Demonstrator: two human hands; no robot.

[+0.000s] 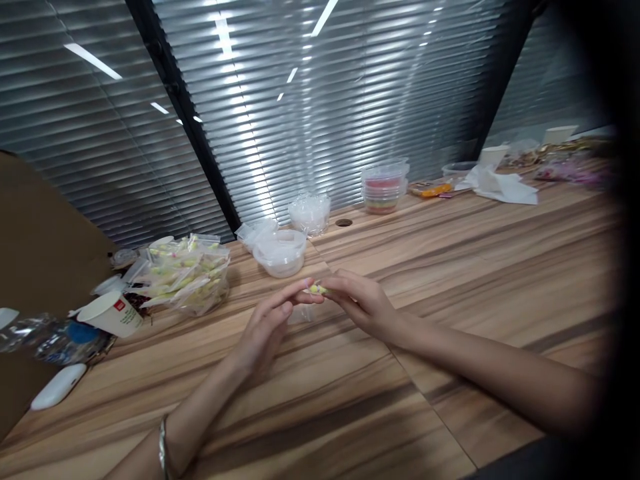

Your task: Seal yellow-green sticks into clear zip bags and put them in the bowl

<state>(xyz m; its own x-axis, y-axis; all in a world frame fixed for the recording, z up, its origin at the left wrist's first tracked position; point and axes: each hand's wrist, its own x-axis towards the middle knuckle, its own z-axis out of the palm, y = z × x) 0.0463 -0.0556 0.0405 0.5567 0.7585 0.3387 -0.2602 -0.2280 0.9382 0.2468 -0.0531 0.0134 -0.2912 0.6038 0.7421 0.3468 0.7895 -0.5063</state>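
My left hand (267, 327) and my right hand (361, 300) meet above the wooden table (450, 267), fingertips pinched together on a small yellow-green piece (316, 289) that sits in a small clear bag (301, 312). The bag hangs just below my fingers and is hard to make out. A bracelet circles my left wrist. A pile of filled clear bags (185, 273) with similar yellow pieces lies to the left of my hands.
Clear plastic tubs (280, 252) and crumpled empty bags (310, 212) stand behind my hands. Stacked containers with coloured contents (384, 187) sit further back. A paper cup (111, 313), a white case (57, 387) and a cardboard box (35, 253) are on the left; white paper (500, 187) lies far right.
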